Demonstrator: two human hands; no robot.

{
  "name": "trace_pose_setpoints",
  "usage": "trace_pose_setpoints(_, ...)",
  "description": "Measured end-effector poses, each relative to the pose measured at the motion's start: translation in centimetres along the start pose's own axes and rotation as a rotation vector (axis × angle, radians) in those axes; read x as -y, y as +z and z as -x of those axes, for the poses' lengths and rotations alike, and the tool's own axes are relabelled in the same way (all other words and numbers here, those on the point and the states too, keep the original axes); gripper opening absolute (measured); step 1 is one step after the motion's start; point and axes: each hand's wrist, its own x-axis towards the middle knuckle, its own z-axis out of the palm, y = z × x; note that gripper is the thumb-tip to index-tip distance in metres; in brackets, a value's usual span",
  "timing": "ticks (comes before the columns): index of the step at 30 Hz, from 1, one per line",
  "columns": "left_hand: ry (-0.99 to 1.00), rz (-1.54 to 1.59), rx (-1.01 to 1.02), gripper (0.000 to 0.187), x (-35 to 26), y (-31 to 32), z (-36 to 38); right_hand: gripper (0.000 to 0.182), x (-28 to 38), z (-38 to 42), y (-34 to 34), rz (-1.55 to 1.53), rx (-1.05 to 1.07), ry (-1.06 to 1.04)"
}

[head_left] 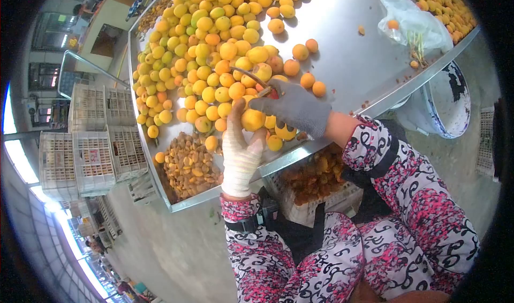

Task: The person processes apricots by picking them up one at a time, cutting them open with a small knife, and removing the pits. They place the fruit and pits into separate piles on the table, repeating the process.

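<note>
My left hand [241,147], in a white glove, has its fingers round a yellow-orange fruit [252,120] near the front edge of the metal table [342,51]. To its right, my right hand [294,106], in a grey glove, grips a curved knife [250,76] by its reddish handle, with the blade pointing up and left over the fruit. A large pile of yellow and orange fruit [214,51] lies just beyond both hands. Brown pits [190,161] are heaped at the table's front left corner.
Beneath the table edge stands a crate [305,212] of orange-brown pieces. Stacked crates [75,161] are at the left. A white bucket [439,105] is at the right, below a plastic bag [415,21] and more fruit [450,8] on the table.
</note>
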Motion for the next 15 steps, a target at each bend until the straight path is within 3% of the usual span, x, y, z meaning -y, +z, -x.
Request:
trace_pose_setpoints(4, 0.124, 0.047, -0.085, 0.053, 0.3, 0.8, 0.0, 0.053, 0.6, 0.5, -0.2, -0.209, 0.191, 0.080)
trace_pose_setpoints(6, 0.080, 0.257, -0.144, 0.062, -0.1, 1.4, -0.1, 0.048, 0.6, 0.9, 0.2, -0.716, 0.236, 0.159)
trace_pose_setpoints(9, 0.203, 0.219, -0.143, 0.059, 0.0, 2.6, 0.0, 0.041, 0.0, 1.0, 0.6, -0.903, 0.277, 0.180)
trace_pose_setpoints(13, 0.158, 0.332, -0.115, 0.060, -0.8, 2.7, 0.1, 0.036, 0.7, 1.7, 0.2, -0.912, 0.272, 0.178)
trace_pose_setpoints(15, 0.192, 0.337, -0.141, 0.057, -0.3, 2.2, -0.2, 0.039, 1.1, 1.5, -1.1, -0.585, 0.380, 0.301)
